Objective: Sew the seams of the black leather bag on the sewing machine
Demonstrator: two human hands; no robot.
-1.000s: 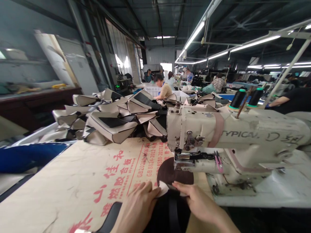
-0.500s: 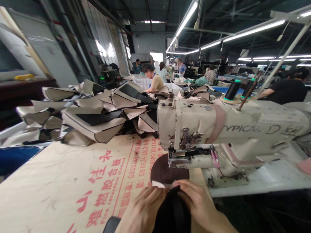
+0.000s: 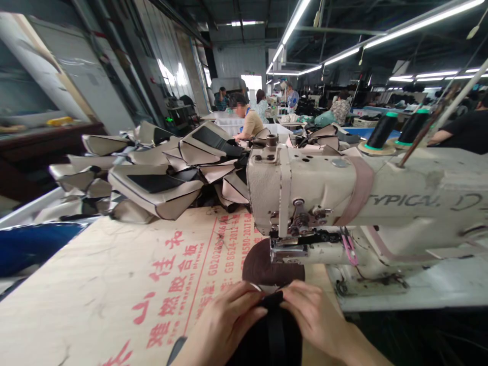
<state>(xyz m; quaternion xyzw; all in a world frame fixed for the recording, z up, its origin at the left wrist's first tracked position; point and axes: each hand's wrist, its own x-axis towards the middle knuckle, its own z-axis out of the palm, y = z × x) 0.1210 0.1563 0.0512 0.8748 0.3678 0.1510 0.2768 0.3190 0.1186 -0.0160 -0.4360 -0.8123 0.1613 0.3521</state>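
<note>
While white flap (image 3: 268, 288) shows less than before, left hand (image 3: 226, 317) and right hand (image 3: 318, 312) both pinch black fabric (image 3: 287, 335).

Long, straight white tube lights (image 3: 423, 24) shine beneath a dim, dark ceiling (image 3: 362, 15); a rectangular white opening (image 3: 251, 82) glares at the back. Wide-angle stretch and blur smear the left edge.

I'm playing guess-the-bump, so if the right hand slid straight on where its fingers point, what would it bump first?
Past the black material it holds, the right hand would probably bump the left hand first. The brown round piece looks farther away, but depth is unclear.
</note>
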